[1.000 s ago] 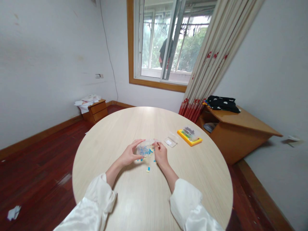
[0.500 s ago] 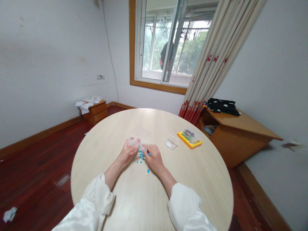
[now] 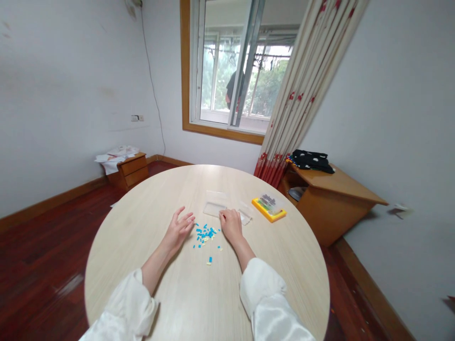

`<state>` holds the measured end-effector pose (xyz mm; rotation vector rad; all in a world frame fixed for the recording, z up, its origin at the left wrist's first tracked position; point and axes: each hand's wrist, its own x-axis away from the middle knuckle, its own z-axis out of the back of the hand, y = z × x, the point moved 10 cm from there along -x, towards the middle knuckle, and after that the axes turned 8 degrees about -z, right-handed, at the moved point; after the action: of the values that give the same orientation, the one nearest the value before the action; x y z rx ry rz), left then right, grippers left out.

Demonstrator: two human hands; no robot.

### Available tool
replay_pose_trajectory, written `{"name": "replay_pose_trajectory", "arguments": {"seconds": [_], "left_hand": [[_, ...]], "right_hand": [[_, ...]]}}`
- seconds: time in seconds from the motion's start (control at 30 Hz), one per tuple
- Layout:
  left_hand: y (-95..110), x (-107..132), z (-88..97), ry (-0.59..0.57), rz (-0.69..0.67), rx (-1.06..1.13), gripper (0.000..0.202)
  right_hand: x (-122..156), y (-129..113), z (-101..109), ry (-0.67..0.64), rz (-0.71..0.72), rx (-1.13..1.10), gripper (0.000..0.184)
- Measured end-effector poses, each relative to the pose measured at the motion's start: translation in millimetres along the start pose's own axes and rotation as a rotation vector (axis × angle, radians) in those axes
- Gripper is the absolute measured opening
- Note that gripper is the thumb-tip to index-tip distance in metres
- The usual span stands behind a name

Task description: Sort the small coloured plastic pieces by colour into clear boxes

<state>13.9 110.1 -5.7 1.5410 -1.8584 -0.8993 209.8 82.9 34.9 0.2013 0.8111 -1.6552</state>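
A loose pile of small blue and pale yellow building bricks lies on the round table between my hands. My left hand is just left of the pile, fingers spread and holding nothing. Beyond the bricks, a clear plastic box lies with its lid folded back. My right hand has its fingers curled at the box's near right corner, seeming to grip it; the fingertips are partly hidden. A blue and yellow piece sits apart, nearer to me.
Right of the box lies another clear plastic case, then a yellow-framed box with a transparent cover. The pale wooden table has a round edge. A wooden desk stands behind it to the right. Someone is beyond the window.
The clear box has gone from between both hands to the tabletop beyond the bricks. My left hand has let go and moved left, uncovering the pile. The view has shifted right.
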Motion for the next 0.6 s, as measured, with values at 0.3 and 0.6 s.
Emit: {"name": "replay_pose_trajectory", "arguments": {"seconds": [0.3, 0.6], "left_hand": [[8.2, -2.0, 14.7, 0.136, -0.032, -0.027, 0.039], [6.3, -2.2, 13.5, 0.158, -0.027, -0.004, 0.039]], "right_hand": [[-12.9, 4.7, 67.6, 0.256, 0.051, -0.056, 0.028], [-80.1, 158.4, 121.2, 0.075, -0.461, 0.327, 0.069]]}}
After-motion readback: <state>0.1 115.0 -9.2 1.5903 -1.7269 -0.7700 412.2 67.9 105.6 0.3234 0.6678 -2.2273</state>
